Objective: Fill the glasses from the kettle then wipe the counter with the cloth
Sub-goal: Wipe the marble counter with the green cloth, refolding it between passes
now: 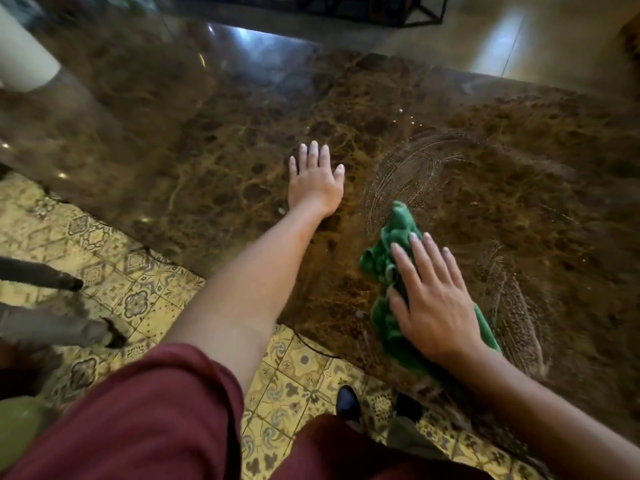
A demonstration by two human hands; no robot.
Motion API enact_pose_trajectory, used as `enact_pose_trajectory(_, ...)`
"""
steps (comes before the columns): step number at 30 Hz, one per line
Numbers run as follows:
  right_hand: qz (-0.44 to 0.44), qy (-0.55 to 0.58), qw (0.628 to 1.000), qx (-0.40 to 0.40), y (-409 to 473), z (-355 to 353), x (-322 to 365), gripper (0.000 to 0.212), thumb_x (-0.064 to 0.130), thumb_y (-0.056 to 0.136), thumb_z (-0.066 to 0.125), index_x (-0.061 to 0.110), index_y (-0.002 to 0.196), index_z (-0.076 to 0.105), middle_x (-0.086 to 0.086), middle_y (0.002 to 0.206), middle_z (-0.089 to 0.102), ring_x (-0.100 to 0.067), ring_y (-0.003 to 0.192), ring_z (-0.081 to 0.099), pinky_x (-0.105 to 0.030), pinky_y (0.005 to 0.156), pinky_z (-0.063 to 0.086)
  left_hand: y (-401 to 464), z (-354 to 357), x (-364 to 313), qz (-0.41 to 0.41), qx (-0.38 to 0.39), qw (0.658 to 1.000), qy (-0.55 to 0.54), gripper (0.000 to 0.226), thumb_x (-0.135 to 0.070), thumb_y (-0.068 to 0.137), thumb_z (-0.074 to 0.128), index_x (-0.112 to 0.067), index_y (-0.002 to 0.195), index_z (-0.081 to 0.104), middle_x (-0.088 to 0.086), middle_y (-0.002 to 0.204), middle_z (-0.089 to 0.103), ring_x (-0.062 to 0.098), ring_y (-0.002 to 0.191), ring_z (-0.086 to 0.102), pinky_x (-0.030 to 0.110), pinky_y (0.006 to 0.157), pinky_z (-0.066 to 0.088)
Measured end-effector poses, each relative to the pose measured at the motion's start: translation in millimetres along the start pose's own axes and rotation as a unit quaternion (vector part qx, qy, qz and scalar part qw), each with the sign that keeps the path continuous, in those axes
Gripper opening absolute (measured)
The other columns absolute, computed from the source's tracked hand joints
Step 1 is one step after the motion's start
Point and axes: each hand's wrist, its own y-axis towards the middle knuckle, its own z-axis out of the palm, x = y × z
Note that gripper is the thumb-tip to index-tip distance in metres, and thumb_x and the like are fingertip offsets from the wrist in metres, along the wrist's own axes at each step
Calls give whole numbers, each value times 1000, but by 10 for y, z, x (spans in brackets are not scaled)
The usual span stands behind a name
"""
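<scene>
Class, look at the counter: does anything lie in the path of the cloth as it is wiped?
Only the left hand, flat on the counter left of the green cloth under the right hand. Elsewhere, nothing visible.

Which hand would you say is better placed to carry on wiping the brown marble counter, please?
The right hand: it lies flat on the crumpled green cloth, beside curved wet streaks. The left hand rests bare and spread on the brown marble counter, apart from the cloth.

no readable text, no labels, no brands, no numbers on any surface
</scene>
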Motion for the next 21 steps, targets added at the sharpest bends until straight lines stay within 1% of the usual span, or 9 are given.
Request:
enact_pose_trajectory(3, -22, -8, 1000, 17, 9, -37, -202, 65, 48, 102, 40, 20, 160, 38, -13, 168, 32, -35, 160, 16, -59, 127, 16, -27, 10, -16, -2, -3, 1000, -5, 69, -56, 106, 17, -17, 163, 14, 6, 172, 5, 23, 158, -4, 46, 128, -2)
enact_pose_trajectory(5, -9, -17, 1000, 12, 245, -85, -398, 63, 51, 101, 37, 23, 157, 42, -12, 167, 35, -34, 160, 17, -60, 127, 15, -34, 0, -19, -2, -5, 1000, -3, 73, -61, 104, 17, -17, 163, 15, 6, 172, 6, 23, 158, -3, 46, 128, -2)
enact_pose_trajectory(8, 72, -6, 997, -6, 775, -121, -715, 65, 53, 99, 32, 24, 155, 42, -13, 166, 37, -35, 159, 17, -60, 127, 12, -43, -2, -23, -5, -2, 1000, -6, 78, -67, 102, 16, -19, 163, 16, 4, 172, 6, 22, 158, -3, 46, 128, -1)
enact_pose_trajectory(10, 132, 16, 991, -14, 1164, -160, -847, 62, 51, 100, 33, 24, 155, 39, -13, 166, 35, -37, 159, 17, -61, 127, 11, -42, -13, 1, -5, -6, 1000, -9, 78, -68, 102, 18, -19, 163, 17, 4, 172, 6, 22, 158, -3, 46, 128, -1)
enact_pose_trajectory(13, 174, 25, 984, -27, 1413, -199, -832, 60, 46, 101, 36, 23, 157, 35, -13, 168, 32, -37, 159, 16, -59, 128, 12, -29, -13, 9, -2, -11, 1000, -12, 77, -66, 102, 21, -18, 163, 18, 5, 172, 7, 22, 158, -3, 46, 128, -1)
enact_pose_trajectory(15, 168, 26, 985, -23, 1263, -167, -656, 62, 45, 103, 37, 22, 160, 30, -15, 170, 26, -35, 160, 14, -56, 129, 11, -18, -6, 3, 0, -11, 1000, -13, 78, -66, 102, 22, -18, 162, 18, 6, 172, 7, 23, 158, -2, 46, 128, 0)
enact_pose_trajectory(17, 141, 17, 990, -20, 915, -111, -396, 64, 48, 105, 35, 21, 163, 24, -16, 172, 21, -33, 161, 11, -53, 130, 11, 0, -2, 12, 1, -12, 1000, -11, 78, -66, 101, 22, -17, 162, 18, 6, 172, 8, 23, 158, -2, 47, 128, 1)
enact_pose_trajectory(19, 104, 13, 994, -21, 494, -67, -148, 66, 49, 104, 33, 20, 163, 25, -17, 171, 23, -33, 161, 13, -54, 130, 13, 1, 9, 9, 2, -14, 1000, -8, 79, -66, 101, 22, -17, 162, 18, 6, 172, 8, 23, 158, -1, 47, 128, 1)
enact_pose_trajectory(21, 61, 17, 998, -20, 99, -26, 20, 66, 48, 103, 36, 18, 162, 30, -17, 169, 28, -32, 161, 15, -55, 129, 16, 0, 28, 10, 2, -17, 1000, -9, 78, -66, 101, 22, -17, 162, 19, 6, 172, 8, 23, 158, -1, 47, 128, 2)
